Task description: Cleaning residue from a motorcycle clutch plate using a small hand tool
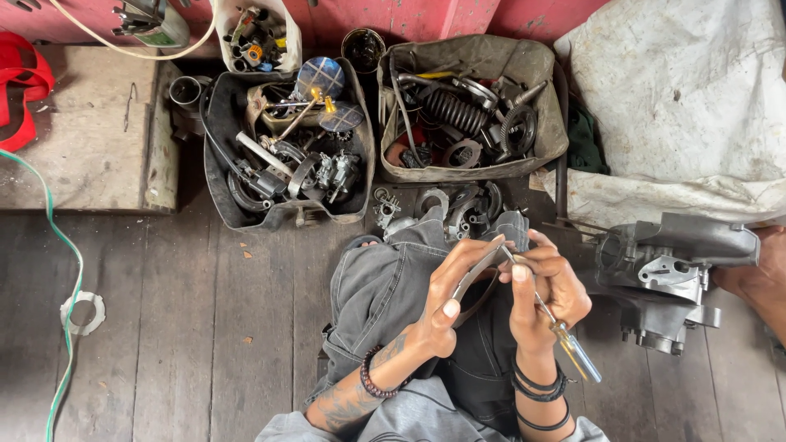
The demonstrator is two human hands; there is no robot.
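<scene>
1. Left hand point(453, 288): closed on a curved grey metal part point(473, 278), thumb on the near side, fingers wrapped over the top end. Part is held above the lap, over the grey jeans point(385, 286).
2. Right hand point(547, 282): closed on a screwdriver point(557, 327). Fingertips pinch the shaft near the tip; clear yellow-blue handle hangs below the wrist.
3. Key relation: screwdriver long axis runs diag., handle low-right, tip up-left. Tip meets the upper end of the curved part, just beside the L fingertips. Exact contact pt. is hidden by the fingers.
4. Curved part long axis: arcs from upper right down to lower left, approx. crossing the shaft line at its top end.
5. Hands sit close together, fingertips nearly touching; both equally near the part, L carries it, R carries the tool.
6. Surroundings: engine casing point(667, 270) just to the right on the plank floor point(205, 327), another person's limb beside it. Two cut-open tubs of spare parts, left tub point(286, 155) and right tub point(471, 106), lie ahead, well apart from the hands.
</scene>
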